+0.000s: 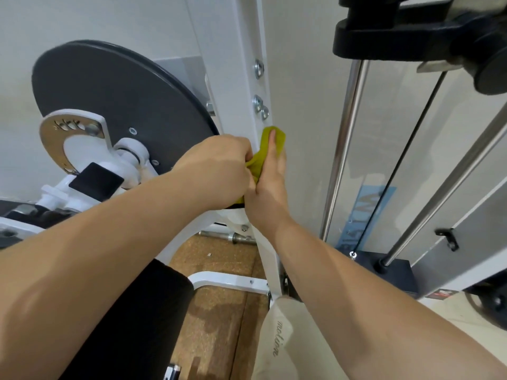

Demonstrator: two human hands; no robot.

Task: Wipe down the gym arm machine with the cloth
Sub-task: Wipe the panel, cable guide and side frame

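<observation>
Pale walls (301,119) back the gym machine's white painted steel upright post (247,50), beside a dark grey round disc (123,89). On the post's edge, the left hand (216,165) grips a yellow-green cloth (278,139) in curled fingers, while the right hand (267,187) pins its upper part under a straight thumb.

The left hand (216,165) grips the yellow-green cloth (279,140) while the right hand (267,185) clamps it round the white upright post (247,45), just below its bolts (259,103).
</observation>
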